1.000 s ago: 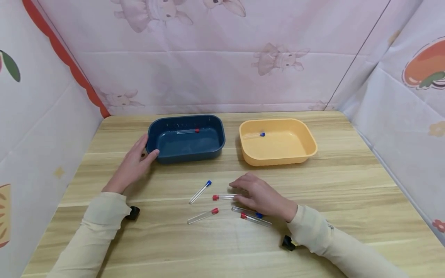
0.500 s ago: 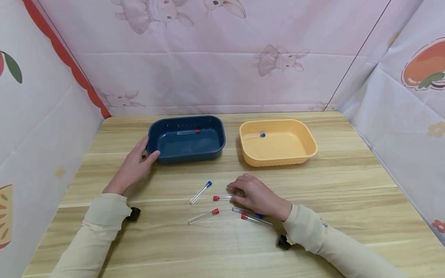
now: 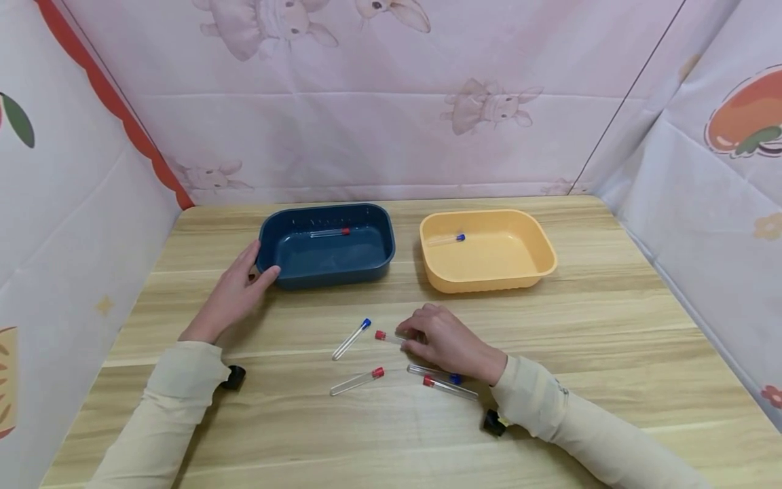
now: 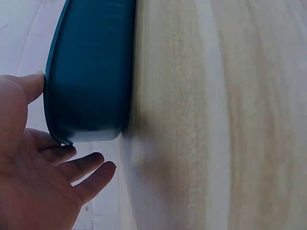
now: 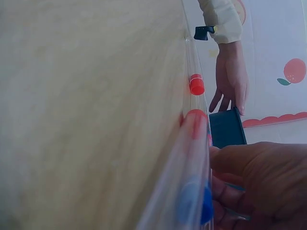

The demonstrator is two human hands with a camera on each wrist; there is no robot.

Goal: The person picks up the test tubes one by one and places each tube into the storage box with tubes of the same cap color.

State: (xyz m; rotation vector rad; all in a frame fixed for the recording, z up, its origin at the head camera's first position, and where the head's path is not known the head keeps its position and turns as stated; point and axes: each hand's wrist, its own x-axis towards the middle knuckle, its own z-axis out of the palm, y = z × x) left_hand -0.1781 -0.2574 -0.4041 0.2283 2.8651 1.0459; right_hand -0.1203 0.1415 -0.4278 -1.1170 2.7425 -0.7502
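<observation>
Could drop red-capped tube (image 3: 392, 337) by loosening pinch in right hand (image 3: 451, 345), with left hand (image 3: 233, 291) spread against blue tray (image 3: 332, 258) near surface's (image 3: 318, 441) far edge.

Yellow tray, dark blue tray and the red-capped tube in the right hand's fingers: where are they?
Yellow tray (image 3: 493, 258): head view, on its bare floor.
Dark blue tray (image 3: 332, 257): head view, on its bare floor.
Red-capped tube (image 3: 392, 338): head view, on the clear body beside its cap.

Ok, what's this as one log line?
left hand: touching blue bin | right hand: holding red-capped tube | yellow bin: blue-capped tube inside
</observation>
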